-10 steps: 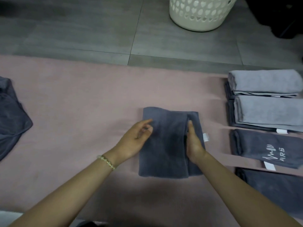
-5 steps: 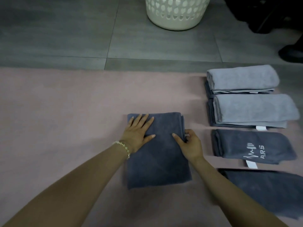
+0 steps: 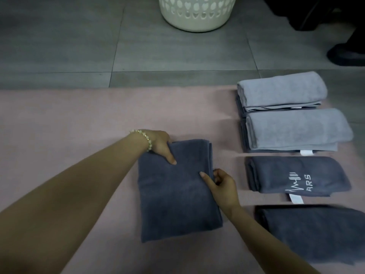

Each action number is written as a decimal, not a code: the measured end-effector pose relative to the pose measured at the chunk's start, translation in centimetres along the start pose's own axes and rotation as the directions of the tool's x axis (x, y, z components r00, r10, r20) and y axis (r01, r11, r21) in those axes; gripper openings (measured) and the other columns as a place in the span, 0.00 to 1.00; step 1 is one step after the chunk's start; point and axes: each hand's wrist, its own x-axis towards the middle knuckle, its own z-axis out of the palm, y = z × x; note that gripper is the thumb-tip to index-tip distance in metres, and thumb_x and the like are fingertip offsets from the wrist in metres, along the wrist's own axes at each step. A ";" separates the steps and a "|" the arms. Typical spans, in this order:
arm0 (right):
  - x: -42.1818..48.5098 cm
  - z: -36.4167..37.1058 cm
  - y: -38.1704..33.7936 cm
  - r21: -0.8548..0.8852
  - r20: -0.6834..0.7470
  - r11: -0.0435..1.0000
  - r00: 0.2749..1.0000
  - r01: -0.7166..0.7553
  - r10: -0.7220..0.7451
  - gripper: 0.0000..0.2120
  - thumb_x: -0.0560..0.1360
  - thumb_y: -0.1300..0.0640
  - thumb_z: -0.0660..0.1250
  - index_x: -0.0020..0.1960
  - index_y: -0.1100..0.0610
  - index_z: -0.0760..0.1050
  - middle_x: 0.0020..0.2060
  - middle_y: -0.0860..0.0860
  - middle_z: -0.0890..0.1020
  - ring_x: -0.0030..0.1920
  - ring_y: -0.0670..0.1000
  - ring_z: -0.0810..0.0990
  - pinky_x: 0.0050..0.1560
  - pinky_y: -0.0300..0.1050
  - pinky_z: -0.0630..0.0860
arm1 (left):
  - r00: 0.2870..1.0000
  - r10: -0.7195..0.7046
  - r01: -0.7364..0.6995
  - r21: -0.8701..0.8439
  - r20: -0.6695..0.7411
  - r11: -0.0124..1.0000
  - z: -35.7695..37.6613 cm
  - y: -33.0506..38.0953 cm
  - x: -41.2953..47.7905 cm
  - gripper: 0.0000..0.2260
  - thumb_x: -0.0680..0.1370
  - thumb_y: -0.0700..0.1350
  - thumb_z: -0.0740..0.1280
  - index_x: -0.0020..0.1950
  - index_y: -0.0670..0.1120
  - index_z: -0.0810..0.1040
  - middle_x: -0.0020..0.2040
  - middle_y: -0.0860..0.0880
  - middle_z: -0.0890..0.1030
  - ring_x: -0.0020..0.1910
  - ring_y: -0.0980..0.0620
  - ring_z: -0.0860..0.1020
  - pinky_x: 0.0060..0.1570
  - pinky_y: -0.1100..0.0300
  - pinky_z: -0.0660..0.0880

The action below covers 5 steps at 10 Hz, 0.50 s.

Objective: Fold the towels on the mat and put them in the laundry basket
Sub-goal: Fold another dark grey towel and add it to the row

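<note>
Your left hand (image 3: 158, 144), flat half a second ago, now pinches the far-left corner of the folded dark grey terry towel (image 3: 177, 198) on the pink mat (image 3: 69, 125). Your right hand (image 3: 224, 187) grips its right edge (thumb on top), probably ready to lift.

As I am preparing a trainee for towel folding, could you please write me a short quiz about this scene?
1. True or false: the basket stands on the floor, off the mat.
2. Which part of the dark towel in the middle does the left hand grip? A, its far left corner; B, its near edge; C, its label.
3. Which edge of that towel does the right hand pinch?
Key: 1 true; 2 A; 3 the right edge.
</note>
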 end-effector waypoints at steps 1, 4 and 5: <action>-0.1 -0.5 -0.1 -0.023 0.062 1.000 0.998 -0.017 0.018 0.21 0.70 0.42 0.70 0.36 0.60 0.71 0.30 0.56 0.75 0.32 0.49 0.74 0.39 0.48 0.76 | 0.977 -0.034 0.071 -0.172 0.209 0.982 -0.9 1.2 -2.2 0.15 0.72 0.49 0.72 0.56 0.45 0.80 0.52 0.46 0.84 0.48 0.48 0.83 0.47 0.55 0.80; -2.4 -0.1 -2.6 0.134 0.029 0.991 1.000 -0.011 0.007 0.26 0.66 0.34 0.65 0.46 0.56 0.70 0.41 0.50 0.77 0.41 0.45 0.75 0.43 0.33 0.73 | 0.989 0.145 -0.069 -0.732 0.041 0.678 -0.3 -4.3 -9.5 0.29 0.63 0.53 0.79 0.62 0.47 0.78 0.59 0.47 0.81 0.59 0.48 0.79 0.66 0.47 0.70; -2.9 1.5 -3.6 0.239 0.206 0.947 0.965 -0.213 0.165 0.53 0.50 0.20 0.65 0.55 0.63 0.74 0.45 0.56 0.80 0.43 0.54 0.79 0.48 0.47 0.76 | 0.998 0.053 -0.065 -0.841 -0.044 0.538 0.4 -6.4 -10.3 0.43 0.50 0.57 0.82 0.63 0.45 0.78 0.59 0.44 0.81 0.60 0.45 0.78 0.65 0.46 0.71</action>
